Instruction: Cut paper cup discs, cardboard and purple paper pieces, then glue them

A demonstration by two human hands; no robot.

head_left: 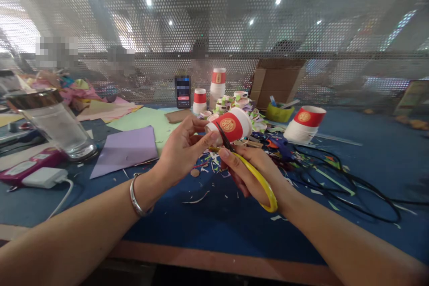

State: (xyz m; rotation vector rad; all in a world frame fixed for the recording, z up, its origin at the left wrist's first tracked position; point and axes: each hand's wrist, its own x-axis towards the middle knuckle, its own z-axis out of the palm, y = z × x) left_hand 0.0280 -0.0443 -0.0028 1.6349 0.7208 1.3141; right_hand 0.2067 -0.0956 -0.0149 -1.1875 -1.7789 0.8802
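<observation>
My left hand [182, 149] grips a red and white paper cup [236, 125] by its base, and the cup lies tilted on its side with the rim to the right. In my right hand [250, 167] is a pair of scissors with yellow handles [259, 181]. Their dark blades rest against the cup's printed side, near the base. I cannot tell whether the blades have cut into it. Behind the cup is a heap of cut cup pieces [239, 97] with green and white bits.
Stacked paper cups [303, 127] stand at right, with another stack [217, 91] at the back. A glue gun [281, 146] and black cable [355, 183] lie at right among paper scraps. Purple paper [125, 149], a glass jar [62, 120] and a power strip [31, 165] occupy the left.
</observation>
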